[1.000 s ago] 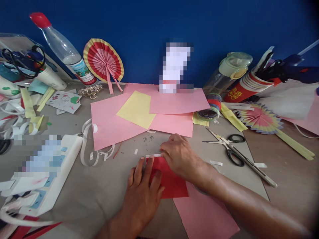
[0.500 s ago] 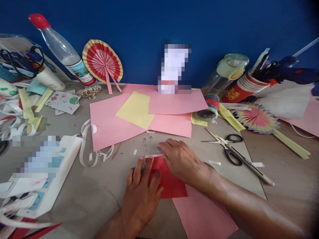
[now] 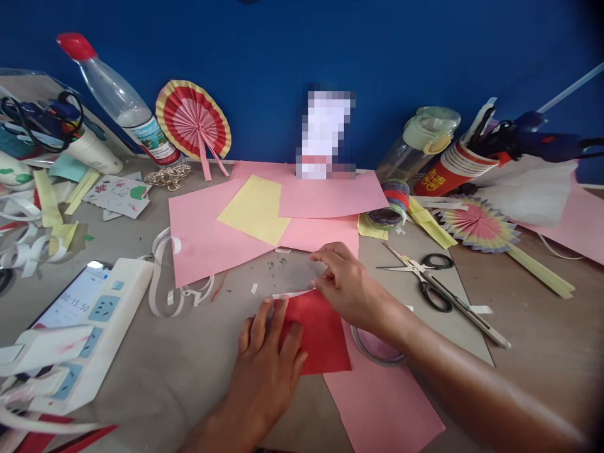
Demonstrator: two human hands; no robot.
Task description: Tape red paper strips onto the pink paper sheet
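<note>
A red paper sheet (image 3: 318, 333) lies on the grey table in front of me. My left hand (image 3: 267, 362) rests flat on its left part, fingers stretched out and pressing it down. Along the sheet's far edge runs a thin white strip (image 3: 292, 293). My right hand (image 3: 346, 283) is pinched on the right end of that strip, which is lifted a little off the red paper. A clear tape roll (image 3: 377, 349) lies under my right wrist on a pink sheet (image 3: 382, 409).
Pink sheets (image 3: 202, 233) and a yellow sheet (image 3: 252, 211) lie beyond. Scissors (image 3: 431, 283) sit to the right, a power strip (image 3: 101, 321) and phone (image 3: 70, 302) to the left. Paper fans (image 3: 193, 119), bottles (image 3: 120, 104), cups and paper scraps line the blue wall.
My right hand has lifted from the red sheet's far edge and moved right, pulling the strip's end up. The tape roll under my wrist has come into view. The left hand stays put.
</note>
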